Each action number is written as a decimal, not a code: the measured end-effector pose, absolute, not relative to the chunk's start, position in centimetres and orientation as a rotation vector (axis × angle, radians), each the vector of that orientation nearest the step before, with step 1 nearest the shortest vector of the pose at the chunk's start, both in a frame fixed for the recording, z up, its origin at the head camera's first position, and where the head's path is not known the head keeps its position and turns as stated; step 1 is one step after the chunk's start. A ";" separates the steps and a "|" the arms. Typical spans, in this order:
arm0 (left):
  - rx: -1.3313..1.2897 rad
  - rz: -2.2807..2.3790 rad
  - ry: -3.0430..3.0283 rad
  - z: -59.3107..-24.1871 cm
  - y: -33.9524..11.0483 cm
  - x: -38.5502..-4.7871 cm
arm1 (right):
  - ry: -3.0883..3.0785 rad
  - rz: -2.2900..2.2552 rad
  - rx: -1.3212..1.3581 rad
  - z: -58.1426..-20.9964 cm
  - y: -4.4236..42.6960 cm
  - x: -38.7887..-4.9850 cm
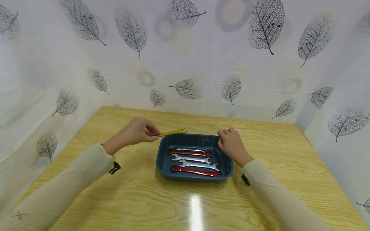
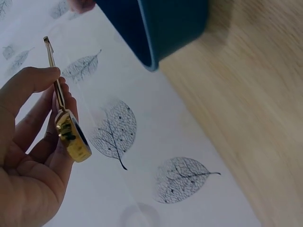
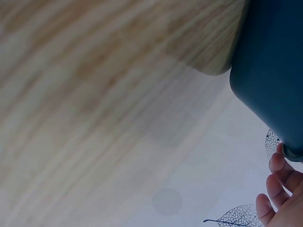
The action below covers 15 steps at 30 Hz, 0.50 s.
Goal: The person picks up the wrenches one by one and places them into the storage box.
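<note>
Between thumb and fingers my left hand (image 1: 138, 131) pinches a gold combination wrench (image 1: 172, 132), just left of and above the back left corner of a dark blue bin (image 1: 158, 160). In the left wrist view the ring end of the gold wrench (image 2: 71, 137) faces the camera, its open end pointing away. My right hand (image 1: 233, 146) grips the bin's back right rim, fingertips curled over the edge in the right wrist view. Inside the bin lie several wrenches side by side: a red wrench (image 1: 196, 171) at the front, silver wrenches (image 1: 199, 165) and another red wrench (image 1: 189, 153) behind.
The bin stands on a wood-grain table (image 1: 130, 192) with a bright light reflection in front of it. A white curtain (image 1: 202, 64) printed with grey leaves encloses the back and both sides. A dark strap piece hangs below each sleeve cuff (image 1: 104, 160).
</note>
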<state>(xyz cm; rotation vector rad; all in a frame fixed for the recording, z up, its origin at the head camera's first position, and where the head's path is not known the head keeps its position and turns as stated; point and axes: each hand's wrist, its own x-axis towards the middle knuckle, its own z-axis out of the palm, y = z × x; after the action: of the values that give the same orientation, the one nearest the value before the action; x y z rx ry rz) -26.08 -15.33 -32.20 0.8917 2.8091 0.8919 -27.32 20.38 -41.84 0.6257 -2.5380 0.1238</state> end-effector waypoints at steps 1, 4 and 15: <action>0.896 0.898 2.809 -32.2 -15.1 -26.0 | -2.535 0.125 0.627 -41.9 20.4 -27.3; 0.909 0.918 2.790 -32.1 -14.3 -25.8 | -2.532 0.125 0.629 -41.8 20.4 -27.2; 0.978 0.941 2.710 -31.6 -11.1 -25.1 | -2.526 0.117 0.629 -41.7 20.4 -27.2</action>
<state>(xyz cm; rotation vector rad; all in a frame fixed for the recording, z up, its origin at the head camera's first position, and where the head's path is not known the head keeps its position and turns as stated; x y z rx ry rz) -25.14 -11.10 -31.63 0.9777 2.7104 0.9409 -27.15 20.36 -41.74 0.6288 -2.5260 0.1172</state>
